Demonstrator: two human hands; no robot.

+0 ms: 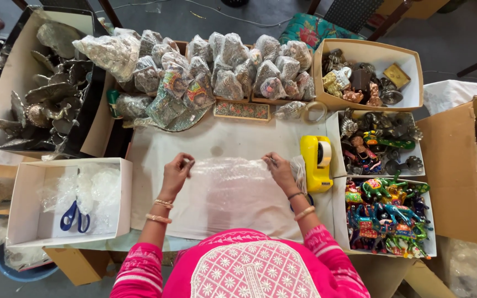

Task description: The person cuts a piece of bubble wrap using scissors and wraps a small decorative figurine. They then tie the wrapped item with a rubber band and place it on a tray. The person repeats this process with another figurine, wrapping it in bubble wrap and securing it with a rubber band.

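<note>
A clear sheet of bubble wrap [224, 187] lies spread on the white paper-covered table [150, 149] in front of me. My left hand [176, 172] pinches its far left corner. My right hand [280, 170] pinches its far right corner. Both wrists wear bangles. The sheet is stretched flat between the two hands, with nothing on it.
A yellow tape dispenser [316, 163] stands right of my right hand. Boxes of painted animal figures [385, 215] and metal figurines [379, 140] line the right. A white box [28, 182] with blue scissors [74, 216] sits left. Wrapped bundles [216, 69] pile at the back.
</note>
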